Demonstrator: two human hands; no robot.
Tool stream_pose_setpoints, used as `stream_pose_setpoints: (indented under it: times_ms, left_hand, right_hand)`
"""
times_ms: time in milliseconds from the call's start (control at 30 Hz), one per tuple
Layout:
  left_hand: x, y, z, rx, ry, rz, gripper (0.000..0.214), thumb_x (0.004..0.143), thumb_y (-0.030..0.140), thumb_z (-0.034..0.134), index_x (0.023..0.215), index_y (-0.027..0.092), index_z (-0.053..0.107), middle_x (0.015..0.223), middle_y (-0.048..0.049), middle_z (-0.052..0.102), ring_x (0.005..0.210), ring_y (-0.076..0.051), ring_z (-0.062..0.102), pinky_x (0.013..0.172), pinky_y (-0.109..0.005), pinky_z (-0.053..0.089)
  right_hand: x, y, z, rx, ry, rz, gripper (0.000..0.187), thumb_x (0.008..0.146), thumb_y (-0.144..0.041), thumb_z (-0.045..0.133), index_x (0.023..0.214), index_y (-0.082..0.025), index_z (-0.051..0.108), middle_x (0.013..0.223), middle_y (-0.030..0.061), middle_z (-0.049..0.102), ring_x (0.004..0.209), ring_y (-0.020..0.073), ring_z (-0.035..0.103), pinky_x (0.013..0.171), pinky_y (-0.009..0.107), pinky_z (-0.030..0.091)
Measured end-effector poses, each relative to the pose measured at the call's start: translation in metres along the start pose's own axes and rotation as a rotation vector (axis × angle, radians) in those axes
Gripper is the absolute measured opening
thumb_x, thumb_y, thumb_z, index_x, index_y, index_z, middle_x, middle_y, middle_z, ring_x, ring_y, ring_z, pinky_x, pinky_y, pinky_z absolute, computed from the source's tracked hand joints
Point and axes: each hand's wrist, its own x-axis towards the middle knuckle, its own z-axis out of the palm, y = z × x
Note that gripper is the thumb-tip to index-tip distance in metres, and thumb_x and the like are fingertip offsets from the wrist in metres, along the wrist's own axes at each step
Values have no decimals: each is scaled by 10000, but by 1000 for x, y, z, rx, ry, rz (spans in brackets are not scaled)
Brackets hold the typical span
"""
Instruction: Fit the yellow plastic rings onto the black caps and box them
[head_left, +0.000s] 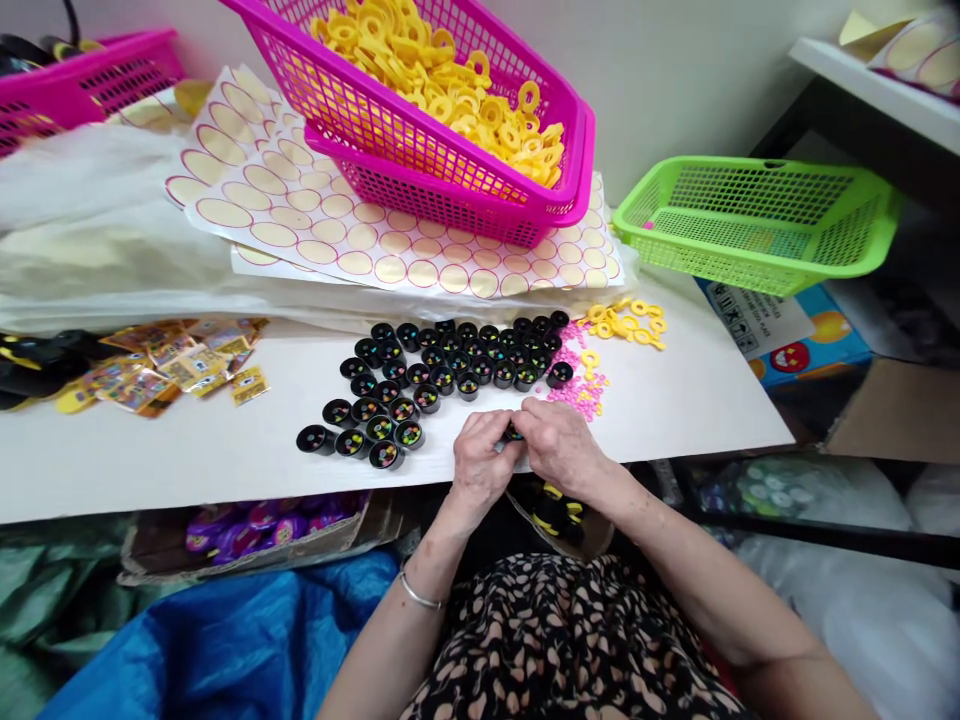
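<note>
My left hand [480, 462] and my right hand [559, 442] meet at the near edge of the white table [187, 455], fingers pinched together on one small black cap [513, 433]. Just beyond them stand several black round caps [442, 370] with coloured beads inside, in rows. Small pink beads [579, 388] and yellow rings [626, 322] lie to the right of the caps. In my lap sit more black and yellow pieces [555, 508].
A pink basket [450, 190] full of yellow rings rests tilted on sheets of round stickers [315, 215]. An empty green basket [757, 220] is at the right, yellow printed packets [172, 365] at the left, another pink basket [90, 80] far left. A box of purple items [255, 525] is under the table.
</note>
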Motion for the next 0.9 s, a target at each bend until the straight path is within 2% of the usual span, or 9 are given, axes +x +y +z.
stream_pose_setpoints:
  times_ms: [200, 333, 500, 600, 767, 900]
  left_hand:
    - [0, -3, 0, -13, 14, 14, 196, 719, 144, 605, 903, 202, 634, 877, -23, 660, 834, -177, 565, 757, -313, 465]
    - [2, -9, 3, 25, 36, 60, 242, 721, 202, 639, 963, 203, 634, 903, -40, 664, 832, -185, 579, 738, -323, 485]
    - [2, -11, 6, 48, 76, 82, 296, 706, 297, 684, 980, 194, 638, 893, -56, 668, 818, -189, 591, 730, -333, 498]
    - [1, -9, 6, 46, 75, 60, 299, 691, 297, 697, 966, 192, 643, 887, -54, 667, 821, -189, 593, 733, -332, 503]
    - [1, -8, 5, 38, 85, 46, 287, 675, 278, 709, 941, 187, 651, 865, -52, 668, 802, -186, 594, 720, -333, 507]
    - [3, -9, 5, 36, 93, 54, 286, 676, 286, 707, 942, 198, 650, 848, -44, 667, 787, -185, 600, 706, -331, 505]
  right_hand:
    - [5, -4, -2, 16, -38, 12, 150, 796, -104, 457, 858, -143, 589, 800, 66, 543, 734, 185, 476, 646, 299, 324]
    - [2, 15, -3, 284, 20, 38, 182, 848, -115, 428, 773, -155, 589, 731, 18, 523, 672, 130, 476, 612, 244, 348]
    - [-6, 44, -6, 706, 180, 122, 96, 794, -145, 527, 740, -158, 606, 686, -7, 531, 672, 115, 513, 639, 232, 398]
    - [-9, 54, -5, 824, 294, 216, 73, 768, -183, 554, 737, -167, 618, 695, -1, 569, 678, 127, 530, 661, 254, 416]
    - [-8, 70, 5, 795, 520, 404, 101, 766, -214, 524, 726, -176, 609, 698, 3, 574, 674, 138, 526, 654, 262, 424]
    - [-3, 99, 16, 640, 701, 591, 121, 759, -217, 475, 727, -177, 585, 733, 18, 580, 717, 155, 543, 697, 284, 438]
